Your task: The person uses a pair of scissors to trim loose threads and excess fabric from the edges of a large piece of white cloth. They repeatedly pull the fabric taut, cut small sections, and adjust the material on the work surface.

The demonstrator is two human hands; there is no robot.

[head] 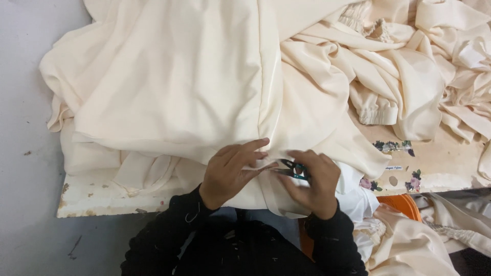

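Cream fabric (169, 87) covers most of a worn white table (92, 197), heaped and folded, with its near hem hanging over the edge toward my body. I go left to right.

At far left, bare grey floor (25, 153) runs beside the table. Nothing lies there.

My left hand (230, 171) pinches a small fold of the hem between thumb and fingers, closed tight on the cloth. Just beside it, nearly touching, my right hand (312, 181) is closed around a small pair of thread snips (292, 169) with teal handles. The blades point left at the pinched fold; I think they meet a loose thread there, but the view is too small to be sure.

The risk, as I judge it, is that the blade tips sit very close to both the cloth and my left fingertips. A slip or a slack pinch could nick the fabric or the finger. The slippery cloth could also slide off the table edge under its own weight and pull the hem away.

To the right, more cream garments (404, 76) with gathered elastic cuffs pile up, crowding the work. Bare tabletop shows floral stickers (394, 147). Lower right, an orange container (404, 204) holds more cream cloth.
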